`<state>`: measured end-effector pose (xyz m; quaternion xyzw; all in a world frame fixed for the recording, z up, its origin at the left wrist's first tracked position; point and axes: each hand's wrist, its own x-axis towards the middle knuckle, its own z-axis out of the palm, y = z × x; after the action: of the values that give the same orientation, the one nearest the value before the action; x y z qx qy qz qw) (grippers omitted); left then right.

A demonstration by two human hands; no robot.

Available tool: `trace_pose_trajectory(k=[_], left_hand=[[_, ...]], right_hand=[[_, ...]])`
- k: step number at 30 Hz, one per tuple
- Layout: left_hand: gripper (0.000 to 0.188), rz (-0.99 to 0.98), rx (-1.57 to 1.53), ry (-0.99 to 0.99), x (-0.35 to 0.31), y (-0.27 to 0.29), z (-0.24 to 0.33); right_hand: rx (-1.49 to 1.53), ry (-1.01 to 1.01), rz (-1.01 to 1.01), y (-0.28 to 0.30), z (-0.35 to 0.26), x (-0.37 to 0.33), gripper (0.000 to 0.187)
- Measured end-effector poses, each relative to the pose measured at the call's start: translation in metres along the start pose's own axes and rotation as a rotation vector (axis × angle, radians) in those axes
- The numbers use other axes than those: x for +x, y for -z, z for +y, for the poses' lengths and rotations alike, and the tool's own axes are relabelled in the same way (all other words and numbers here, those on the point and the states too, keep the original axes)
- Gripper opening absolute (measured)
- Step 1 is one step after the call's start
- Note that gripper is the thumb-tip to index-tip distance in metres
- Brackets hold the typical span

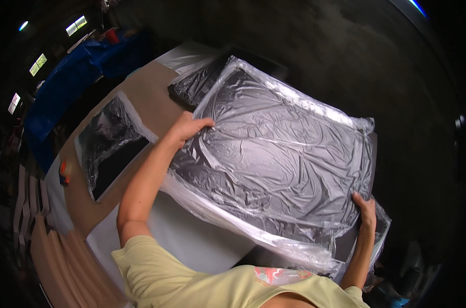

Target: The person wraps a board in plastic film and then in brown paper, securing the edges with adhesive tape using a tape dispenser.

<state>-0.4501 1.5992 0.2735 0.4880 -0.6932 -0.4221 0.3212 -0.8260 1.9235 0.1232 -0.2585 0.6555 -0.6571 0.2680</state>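
Observation:
A large dark flat panel (274,149), wrapped in wrinkled clear plastic film, is held up tilted in front of me. My left hand (192,126) grips its left edge, thumb on top of the film and fingers hidden beneath. At the lower right edge my right hand (365,208) holds it the same way, thumb over the film. Loose film (253,231) bunches along the near edge and hangs past the right corner.
Another film-wrapped dark piece (192,84) lies behind the panel. To the left, a smaller film-covered dark sheet (112,143) and an orange tape roll (64,172) rest on a brown-topped table (153,97). Stacked brown boards (63,267) stand at lower left; a blue tarp (63,87) hangs beyond.

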Motion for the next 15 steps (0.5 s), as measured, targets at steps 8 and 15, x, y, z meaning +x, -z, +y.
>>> trace_pose_trajectory(k=[8,15], left_hand=[[0.072,0.144,0.442,-0.516,-0.025,0.023,0.054],[0.067,0.739,0.321,-0.829,-0.176,-0.152,0.059]], right_hand=[[0.276,-0.243,-0.186,-0.018,0.022,0.032,0.043],[0.411,-0.219,-0.213,0.004,0.053,0.049,0.034]])
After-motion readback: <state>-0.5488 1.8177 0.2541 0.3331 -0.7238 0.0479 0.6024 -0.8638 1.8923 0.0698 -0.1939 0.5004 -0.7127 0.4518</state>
